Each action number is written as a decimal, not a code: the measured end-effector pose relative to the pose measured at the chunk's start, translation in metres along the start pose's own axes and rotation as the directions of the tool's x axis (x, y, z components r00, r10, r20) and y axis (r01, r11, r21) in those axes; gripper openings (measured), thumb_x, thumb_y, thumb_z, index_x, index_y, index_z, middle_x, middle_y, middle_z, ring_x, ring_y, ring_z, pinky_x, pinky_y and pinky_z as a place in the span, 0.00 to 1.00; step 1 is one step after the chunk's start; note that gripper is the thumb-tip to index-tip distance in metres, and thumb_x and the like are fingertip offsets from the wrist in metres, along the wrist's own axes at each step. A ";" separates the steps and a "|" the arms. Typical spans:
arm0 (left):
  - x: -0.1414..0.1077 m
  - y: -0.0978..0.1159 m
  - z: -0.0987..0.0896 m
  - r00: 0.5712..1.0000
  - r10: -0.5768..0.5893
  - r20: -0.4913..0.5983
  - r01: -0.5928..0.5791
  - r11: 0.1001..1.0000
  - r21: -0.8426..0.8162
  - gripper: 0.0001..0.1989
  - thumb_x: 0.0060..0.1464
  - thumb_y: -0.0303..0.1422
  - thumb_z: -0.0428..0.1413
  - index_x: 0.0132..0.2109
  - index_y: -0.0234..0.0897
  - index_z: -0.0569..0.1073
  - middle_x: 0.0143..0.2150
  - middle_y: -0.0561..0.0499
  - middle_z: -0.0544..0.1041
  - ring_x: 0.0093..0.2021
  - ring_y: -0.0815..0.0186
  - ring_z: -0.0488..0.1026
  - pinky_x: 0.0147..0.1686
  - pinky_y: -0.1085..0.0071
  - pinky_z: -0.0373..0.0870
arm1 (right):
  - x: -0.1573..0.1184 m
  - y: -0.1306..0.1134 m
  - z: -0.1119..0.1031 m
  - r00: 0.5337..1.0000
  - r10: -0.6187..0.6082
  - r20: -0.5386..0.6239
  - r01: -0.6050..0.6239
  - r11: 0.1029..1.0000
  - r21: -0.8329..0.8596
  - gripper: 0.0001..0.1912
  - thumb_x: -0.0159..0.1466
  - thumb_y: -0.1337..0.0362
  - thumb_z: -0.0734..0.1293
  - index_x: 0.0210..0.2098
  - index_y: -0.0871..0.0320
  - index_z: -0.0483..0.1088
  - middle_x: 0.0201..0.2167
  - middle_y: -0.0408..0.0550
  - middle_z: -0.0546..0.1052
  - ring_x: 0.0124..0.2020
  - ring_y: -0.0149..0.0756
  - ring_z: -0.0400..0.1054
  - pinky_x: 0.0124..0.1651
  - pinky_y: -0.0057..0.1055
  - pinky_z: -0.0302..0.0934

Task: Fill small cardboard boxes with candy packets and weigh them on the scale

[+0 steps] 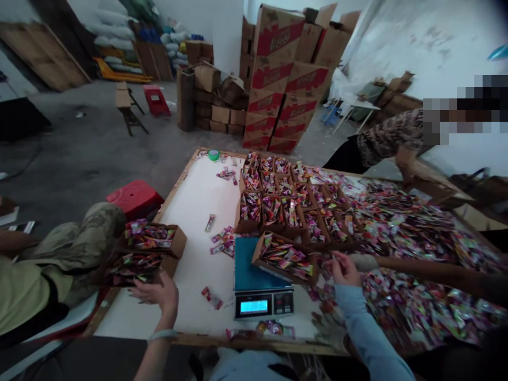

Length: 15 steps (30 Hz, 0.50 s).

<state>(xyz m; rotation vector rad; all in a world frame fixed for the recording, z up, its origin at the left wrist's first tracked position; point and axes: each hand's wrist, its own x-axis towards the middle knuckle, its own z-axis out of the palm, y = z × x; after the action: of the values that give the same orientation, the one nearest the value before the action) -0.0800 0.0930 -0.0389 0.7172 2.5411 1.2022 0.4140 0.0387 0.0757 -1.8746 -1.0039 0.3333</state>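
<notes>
My left hand (161, 293) is at the near side of a small open carton of wrapped sticks (137, 264), fingers stretched and apart. I cannot tell whether it touches the carton. A second filled carton (148, 235) stands just behind that one. On the blue-topped digital scale (254, 275), another carton of wrapped sticks (283, 256) lies askew, its right end past the platform. My right hand (345, 270), in a light blue sleeve, is beside that end with fingers pinched together; what they hold, if anything, is unclear.
Rows of filled cartons (273, 182) stand behind the scale. Loose wrapped sticks (413, 238) heap across the right side. Gloved hands of other people (365, 262) are close to my right arm. A person in patterned sleeves (391, 132) leans in at far right; another sits left.
</notes>
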 end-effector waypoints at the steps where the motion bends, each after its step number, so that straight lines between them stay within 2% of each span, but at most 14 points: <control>1: -0.019 0.002 0.001 0.999 0.034 0.021 -0.034 0.999 -0.004 0.45 0.51 0.45 0.51 0.65 0.18 0.43 0.67 0.19 0.38 0.68 0.37 0.33 0.61 0.37 0.36 | -0.002 0.021 -0.006 0.999 0.054 0.009 -0.053 0.997 -0.062 0.16 0.51 0.52 0.62 0.33 0.56 0.69 0.25 0.48 0.76 0.26 0.38 0.70 0.32 0.36 0.68; 3: -0.051 0.004 0.003 0.992 0.107 0.072 -0.107 0.994 0.005 0.45 0.51 0.46 0.52 0.66 0.21 0.46 0.68 0.22 0.40 0.69 0.40 0.34 0.62 0.41 0.36 | -0.021 0.064 -0.009 0.980 0.155 0.125 -0.125 0.968 -0.217 0.10 0.46 0.55 0.62 0.25 0.53 0.66 0.21 0.46 0.74 0.24 0.39 0.69 0.32 0.38 0.66; 6: -0.081 0.005 0.003 0.984 0.149 0.103 -0.153 0.988 0.033 0.44 0.52 0.47 0.51 0.66 0.21 0.48 0.68 0.21 0.42 0.69 0.41 0.35 0.63 0.43 0.38 | -0.074 0.111 0.006 0.883 0.218 0.416 -0.089 0.947 -0.308 0.07 0.38 0.63 0.64 0.20 0.53 0.67 0.18 0.44 0.73 0.23 0.40 0.69 0.34 0.39 0.65; 9: -0.096 0.004 -0.001 0.973 0.206 0.104 -0.215 0.973 0.085 0.42 0.53 0.47 0.50 0.66 0.22 0.50 0.68 0.22 0.44 0.69 0.42 0.37 0.63 0.43 0.40 | -0.127 0.127 0.032 0.719 0.217 0.660 -0.020 0.956 -0.292 0.13 0.32 0.71 0.65 0.19 0.53 0.69 0.17 0.43 0.73 0.22 0.41 0.69 0.33 0.37 0.64; 11: -0.102 0.001 -0.006 0.962 0.249 0.111 -0.262 0.957 0.126 0.40 0.54 0.46 0.49 0.66 0.24 0.51 0.68 0.23 0.45 0.69 0.44 0.37 0.63 0.43 0.41 | -0.149 0.127 0.051 0.611 0.217 0.762 0.010 0.959 -0.282 0.13 0.32 0.73 0.66 0.20 0.53 0.70 0.16 0.42 0.71 0.20 0.40 0.68 0.32 0.37 0.63; 12: -0.105 0.000 -0.008 0.958 0.264 0.114 -0.279 0.949 0.144 0.39 0.54 0.46 0.49 0.66 0.24 0.51 0.68 0.23 0.46 0.69 0.44 0.38 0.63 0.43 0.42 | -0.155 0.127 0.059 0.585 0.218 0.781 0.009 0.961 -0.275 0.12 0.33 0.72 0.66 0.19 0.54 0.70 0.15 0.42 0.71 0.20 0.40 0.68 0.31 0.37 0.62; 13: -0.108 -0.001 -0.010 0.954 0.274 0.120 -0.291 0.943 0.159 0.39 0.55 0.46 0.48 0.65 0.23 0.51 0.68 0.23 0.46 0.69 0.45 0.38 0.63 0.44 0.42 | -0.159 0.126 0.066 0.588 0.222 0.778 -0.010 0.963 -0.268 0.10 0.34 0.71 0.66 0.18 0.54 0.69 0.15 0.42 0.70 0.20 0.39 0.69 0.31 0.37 0.62; 14: -0.111 -0.003 -0.012 0.952 0.278 0.128 -0.298 0.939 0.172 0.39 0.55 0.47 0.48 0.65 0.23 0.52 0.67 0.23 0.46 0.69 0.44 0.38 0.63 0.44 0.42 | -0.161 0.126 0.072 0.614 0.232 0.754 -0.039 0.963 -0.265 0.08 0.36 0.70 0.66 0.17 0.54 0.69 0.14 0.42 0.70 0.20 0.39 0.69 0.31 0.36 0.61; 15: -0.115 -0.004 -0.014 0.951 0.277 0.137 -0.299 0.936 0.184 0.39 0.55 0.47 0.48 0.65 0.23 0.52 0.67 0.22 0.46 0.69 0.44 0.38 0.62 0.43 0.43 | -0.162 0.126 0.076 0.661 0.253 0.706 -0.080 0.960 -0.269 0.05 0.38 0.69 0.67 0.16 0.54 0.68 0.14 0.43 0.69 0.20 0.39 0.69 0.30 0.36 0.61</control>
<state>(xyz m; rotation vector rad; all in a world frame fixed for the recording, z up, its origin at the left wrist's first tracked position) 0.0103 0.0213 -0.0325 1.2067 2.5533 0.9565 0.3302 -0.0646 -0.0980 -2.0686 -1.4386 1.2223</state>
